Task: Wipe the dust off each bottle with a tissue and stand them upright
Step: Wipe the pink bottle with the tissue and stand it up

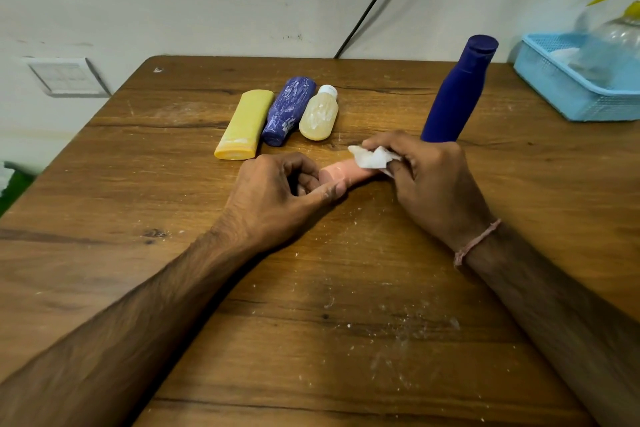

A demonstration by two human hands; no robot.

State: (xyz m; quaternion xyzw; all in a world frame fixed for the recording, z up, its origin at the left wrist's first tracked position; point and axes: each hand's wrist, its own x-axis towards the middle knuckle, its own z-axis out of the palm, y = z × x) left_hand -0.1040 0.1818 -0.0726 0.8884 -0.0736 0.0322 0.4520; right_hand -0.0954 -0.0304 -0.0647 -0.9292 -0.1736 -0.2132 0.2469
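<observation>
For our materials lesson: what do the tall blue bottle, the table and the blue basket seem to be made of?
The tall blue bottle: probably plastic, smooth matte, by its even colour and moulded cap. The table: wood or wood-look laminate, going by grain and knots, slight sheen. The blue basket: likely plastic, with moulded mesh walls.

On the wooden table (311, 288), the left hand (277, 194) pinches a lying pink plastic bottle (341, 174); the right hand (429, 180) presses crumpled white tissue (372, 158) on it.

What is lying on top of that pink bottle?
A crumpled white tissue, pinched in the right hand, covers one end of the pink bottle. The left hand grips the other. Both ends are hidden.
</observation>
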